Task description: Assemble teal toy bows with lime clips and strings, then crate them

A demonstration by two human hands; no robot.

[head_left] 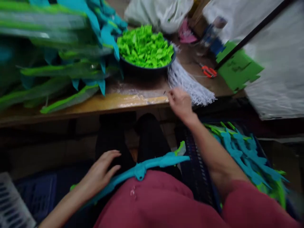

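Across my lap lies a long, curved teal piece [152,163] with small spikes and a bright green and grey part at its right end. My left hand [104,167] is beside it, fingers stretched and thumb apart; whether it touches the piece I cannot tell. At the table's front edge my right hand [180,102] is closed, its fingertips pinched together. What they hold, if anything, is too small to make out. That hand is next to a bundle of white strings [187,84] that hangs slightly over the edge.
A dark bowl [144,70] of bright green pieces [146,47] stands on the table [140,96]. Stacked green and teal pieces [68,69] fill its left. Red-orange scissors [209,71] lie beside a green jagged sheet [239,66]. More teal pieces [244,155] lie at my right.
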